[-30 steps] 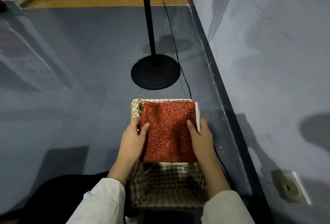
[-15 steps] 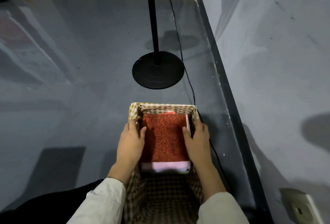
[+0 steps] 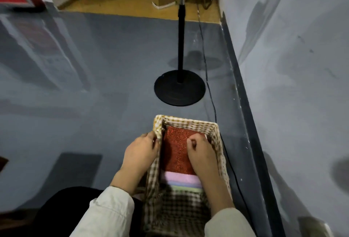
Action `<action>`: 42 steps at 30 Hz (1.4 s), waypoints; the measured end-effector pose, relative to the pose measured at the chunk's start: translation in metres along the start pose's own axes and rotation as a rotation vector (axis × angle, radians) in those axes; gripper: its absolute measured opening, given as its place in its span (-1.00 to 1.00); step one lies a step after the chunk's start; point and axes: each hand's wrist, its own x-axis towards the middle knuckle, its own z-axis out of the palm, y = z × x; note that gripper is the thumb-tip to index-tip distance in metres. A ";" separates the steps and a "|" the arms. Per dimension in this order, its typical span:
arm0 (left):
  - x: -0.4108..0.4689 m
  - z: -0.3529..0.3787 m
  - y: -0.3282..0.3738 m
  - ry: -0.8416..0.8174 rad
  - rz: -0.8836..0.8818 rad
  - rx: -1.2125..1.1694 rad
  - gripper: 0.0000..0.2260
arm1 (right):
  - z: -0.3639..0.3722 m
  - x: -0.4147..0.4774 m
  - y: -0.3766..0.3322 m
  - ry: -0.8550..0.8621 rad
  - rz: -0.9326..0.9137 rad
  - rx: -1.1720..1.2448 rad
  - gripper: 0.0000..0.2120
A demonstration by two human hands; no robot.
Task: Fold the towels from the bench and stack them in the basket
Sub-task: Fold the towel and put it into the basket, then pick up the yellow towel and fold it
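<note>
A basket [image 3: 217,136] lined with brown checked cloth stands on the grey floor in front of me. Inside it a folded red towel [image 3: 175,153] lies on top of a stack whose pink [image 3: 181,177] and green [image 3: 187,189] edges show at the near side. My left hand [image 3: 140,151] grips the basket's left wall at the lining. My right hand [image 3: 201,153] is inside the basket, fingers curled, resting on the right part of the red towel. The bench is out of view.
A fan stand with a round black base [image 3: 179,87] stands just beyond the basket, its cable [image 3: 213,108] trailing along the floor past the basket's right side. A grey wall with a dark skirting [image 3: 251,123] runs close on the right. A wall socket [image 3: 313,225] sits low right.
The red towel has gone down into the basket onto the stack. My left hand left the towel and took hold of the basket's left wall; my right hand curled on top of the towel.
</note>
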 end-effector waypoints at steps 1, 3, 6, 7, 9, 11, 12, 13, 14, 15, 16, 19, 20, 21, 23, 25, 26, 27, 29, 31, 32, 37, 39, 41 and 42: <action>-0.006 -0.010 -0.008 0.004 -0.010 0.003 -0.77 | 0.003 -0.003 -0.012 0.012 -0.037 0.035 -0.85; -0.018 -0.033 -0.025 0.017 -0.042 0.032 -0.76 | 0.012 -0.008 -0.034 0.012 -0.106 0.099 -0.82; -0.046 -0.076 -0.061 0.085 -0.120 0.061 -0.77 | 0.026 -0.017 -0.081 -0.130 -0.159 0.037 -0.84; -0.060 -0.092 -0.076 0.112 -0.156 0.073 -0.78 | 0.034 -0.023 -0.099 -0.157 -0.211 0.034 -0.85; -0.089 -0.120 -0.108 0.164 -0.226 0.104 -0.79 | 0.052 -0.039 -0.137 -0.186 -0.316 0.055 -0.86; -0.119 -0.145 -0.138 0.214 -0.284 0.131 -0.78 | 0.070 -0.058 -0.174 -0.231 -0.398 0.052 -0.85; -0.136 -0.157 -0.152 0.238 -0.313 0.142 -0.78 | 0.080 -0.067 -0.192 -0.259 -0.441 0.051 -0.84; -0.151 -0.168 -0.166 0.265 -0.342 0.156 -0.77 | 0.090 -0.076 -0.210 -0.287 -0.484 0.054 -0.84; -0.168 -0.177 -0.180 0.287 -0.376 0.173 -0.77 | 0.100 -0.085 -0.228 -0.312 -0.529 0.062 -0.85; -0.187 -0.186 -0.195 0.303 -0.420 0.188 -0.77 | 0.110 -0.097 -0.247 -0.344 -0.574 0.071 -0.85; -0.206 -0.194 -0.209 0.316 -0.467 0.198 -0.78 | 0.120 -0.109 -0.263 -0.380 -0.622 0.077 -0.85; -0.264 -0.210 -0.246 0.351 -0.614 0.209 -0.78 | 0.148 -0.150 -0.307 -0.507 -0.755 0.083 -0.82; -0.285 -0.213 -0.255 0.372 -0.667 0.211 -0.78 | 0.157 -0.164 -0.320 -0.549 -0.804 0.081 -0.82; -0.305 -0.215 -0.263 0.391 -0.721 0.213 -0.78 | 0.166 -0.178 -0.332 -0.588 -0.852 0.081 -0.81; -0.348 -0.218 -0.277 0.420 -0.837 0.212 -0.78 | 0.181 -0.210 -0.353 -0.667 -0.947 0.073 -0.81; -0.388 -0.218 -0.286 0.442 -0.949 0.193 -0.78 | 0.195 -0.242 -0.370 -0.719 -1.037 0.058 -0.81; -0.408 -0.217 -0.288 0.456 -1.004 0.182 -0.78 | 0.201 -0.257 -0.377 -0.752 -1.076 0.055 -0.82; -0.426 -0.215 -0.290 0.469 -1.066 0.171 -0.77 | 0.207 -0.273 -0.384 -0.791 -1.109 0.057 -0.82; -0.460 -0.211 -0.288 0.488 -1.197 0.153 -0.76 | 0.217 -0.304 -0.392 -0.877 -1.158 0.058 -0.82; -0.492 -0.204 -0.285 0.512 -1.298 0.140 -0.75 | 0.225 -0.336 -0.398 -0.945 -1.205 0.056 -0.83; -0.508 -0.201 -0.284 0.524 -1.341 0.142 -0.76 | 0.229 -0.351 -0.400 -0.972 -1.234 0.056 -0.83; -0.577 -0.190 -0.274 0.579 -1.507 0.113 -0.78 | 0.242 -0.421 -0.406 -1.082 -1.353 0.078 -0.82; -0.600 -0.188 -0.270 0.591 -1.554 0.112 -0.77 | 0.247 -0.447 -0.407 -1.114 -1.384 0.099 -0.83; -0.622 -0.187 -0.270 0.590 -1.596 0.113 -0.77 | 0.251 -0.470 -0.409 -1.164 -1.391 0.113 -0.84; -0.633 -0.187 -0.270 0.587 -1.615 0.113 -0.76 | 0.255 -0.482 -0.409 -1.188 -1.394 0.111 -0.84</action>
